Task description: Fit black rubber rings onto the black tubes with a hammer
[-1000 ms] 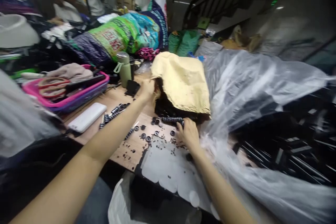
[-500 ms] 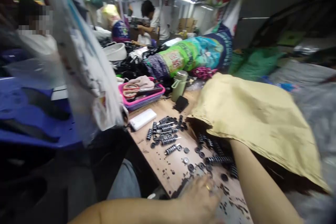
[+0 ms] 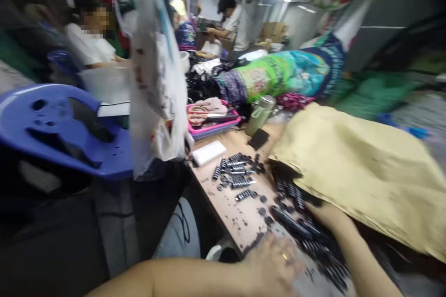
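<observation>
My left hand (image 3: 273,262), a ring on one finger, lies palm down on the near part of the table, blurred, its fingers stretched out. My right hand (image 3: 322,216) is at the mouth of a yellow sack (image 3: 355,162), its fingers hidden among black ridged rods (image 3: 310,229). These rods spill from under the sack's edge towards my left hand. Farther back on the tabletop lies a group of shorter black ridged pieces (image 3: 239,169), some with thin metal pins. Several loose black rings (image 3: 267,220) are scattered between.
A white rectangular case (image 3: 209,153), a pink basket (image 3: 214,126) with scissors, and a green flask (image 3: 260,115) stand along the table. White plastic bags (image 3: 170,102) hang at the left beside a blue chair (image 3: 69,125). A colourful long bundle (image 3: 278,74) lies behind. Other people sit and stand farther off.
The view has swung left. My right hand has come partly out from under the sack, and more black rods now lie on the table before it. My left hand stays on the table.
</observation>
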A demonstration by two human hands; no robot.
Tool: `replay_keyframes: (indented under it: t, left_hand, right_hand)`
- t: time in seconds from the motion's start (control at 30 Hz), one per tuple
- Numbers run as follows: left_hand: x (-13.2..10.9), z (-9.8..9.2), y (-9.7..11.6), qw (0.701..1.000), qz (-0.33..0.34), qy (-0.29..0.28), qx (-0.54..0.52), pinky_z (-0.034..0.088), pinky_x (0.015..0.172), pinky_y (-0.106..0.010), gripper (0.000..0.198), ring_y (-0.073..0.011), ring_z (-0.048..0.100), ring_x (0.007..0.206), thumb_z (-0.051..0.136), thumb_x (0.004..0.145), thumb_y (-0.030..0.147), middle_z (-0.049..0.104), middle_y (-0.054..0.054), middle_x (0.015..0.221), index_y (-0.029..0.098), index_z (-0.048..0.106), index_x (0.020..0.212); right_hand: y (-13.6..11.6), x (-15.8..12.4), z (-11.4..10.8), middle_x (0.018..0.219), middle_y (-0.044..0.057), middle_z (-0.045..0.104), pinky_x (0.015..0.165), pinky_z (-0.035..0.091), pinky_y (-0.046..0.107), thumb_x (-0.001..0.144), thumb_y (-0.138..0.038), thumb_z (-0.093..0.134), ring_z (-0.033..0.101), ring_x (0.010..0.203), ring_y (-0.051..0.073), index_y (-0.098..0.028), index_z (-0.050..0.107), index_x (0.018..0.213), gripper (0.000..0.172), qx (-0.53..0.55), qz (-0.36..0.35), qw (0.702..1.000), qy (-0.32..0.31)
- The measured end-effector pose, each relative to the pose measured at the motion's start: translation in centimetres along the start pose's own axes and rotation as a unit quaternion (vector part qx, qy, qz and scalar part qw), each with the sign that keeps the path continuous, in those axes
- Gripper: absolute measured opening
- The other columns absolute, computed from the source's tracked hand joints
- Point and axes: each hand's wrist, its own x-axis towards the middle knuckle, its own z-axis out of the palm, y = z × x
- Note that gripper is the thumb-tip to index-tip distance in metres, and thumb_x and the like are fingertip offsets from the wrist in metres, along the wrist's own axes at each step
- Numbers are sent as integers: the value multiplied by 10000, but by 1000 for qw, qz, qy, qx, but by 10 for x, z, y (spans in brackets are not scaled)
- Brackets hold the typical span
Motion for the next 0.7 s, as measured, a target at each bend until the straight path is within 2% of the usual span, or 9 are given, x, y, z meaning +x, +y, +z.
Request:
replay_keyframes:
  t: [0.07,0.13,0.2,0.3,0.37,0.47,0.53,0.6,0.7]
  left_hand:
    - [-4,1,2,999,-21,7,-27,238,1018,-425,524,-258,286,1252,292,850,450,427,-134,1297,120,418,1236]
    - [-6,6,2,998,-32,9,-48,228,1028,-419,490,-256,289,1250,321,850,423,435,-126,1292,125,437,1221]
    - [-7,12,1,998,-33,15,-60,231,1030,-420,458,-256,290,1249,361,844,391,442,-124,1287,126,454,1206]
    - [-9,17,0,997,-14,34,-66,269,1009,-436,403,-265,315,1232,404,832,310,466,-138,1255,114,477,1177]
    - [-10,15,-3,996,-2,60,-69,314,978,-429,367,-257,360,1196,406,828,245,486,-146,1217,111,484,1161]
    - [-3,4,-17,994,-20,95,-43,373,913,-406,354,-244,432,1104,399,821,178,509,-152,1144,115,479,1161]
    - [8,-6,-29,996,-29,82,2,387,867,-415,342,-260,452,1052,431,806,170,521,-152,1102,124,501,1138]
    - [21,-16,-41,998,-4,42,48,386,830,-424,304,-277,460,1015,477,787,178,537,-145,1068,138,536,1082]
    - [38,-21,-53,995,42,-13,95,379,788,-411,259,-277,475,965,511,780,201,566,-127,986,140,552,1028]
  right_hand:
    - [5,-28,-6,1132,258,507,839,406,436,639,-559,583,540,990,359,-52,526,1160,729,40,19,998,-37]
    - [3,-53,-9,1226,250,427,872,380,452,643,-564,586,504,1042,356,-75,493,1197,745,138,-63,988,0]
    - [4,-75,-11,1274,185,405,935,343,410,694,-578,530,440,1133,306,-126,488,1203,682,172,-66,982,33]
    - [20,-112,-12,1244,128,451,979,313,348,781,-529,449,425,1154,230,-146,514,1155,539,199,-50,975,88]
    - [37,-145,-8,1185,116,500,970,332,340,802,-487,442,453,1120,209,-143,537,1099,464,211,-35,969,124]
    - [59,-203,6,1077,97,567,881,419,351,809,-447,458,522,1019,205,-156,561,1012,369,248,-11,955,163]
    - [70,-238,18,1024,84,593,830,450,350,814,-425,467,554,957,202,-170,573,970,317,270,3,946,181]
    - [79,-265,26,987,78,609,836,446,356,817,-405,472,563,941,203,-175,584,935,281,268,16,942,203]
    - [94,-283,26,958,75,620,838,442,343,825,-386,460,564,933,200,-173,589,904,260,239,36,937,251]
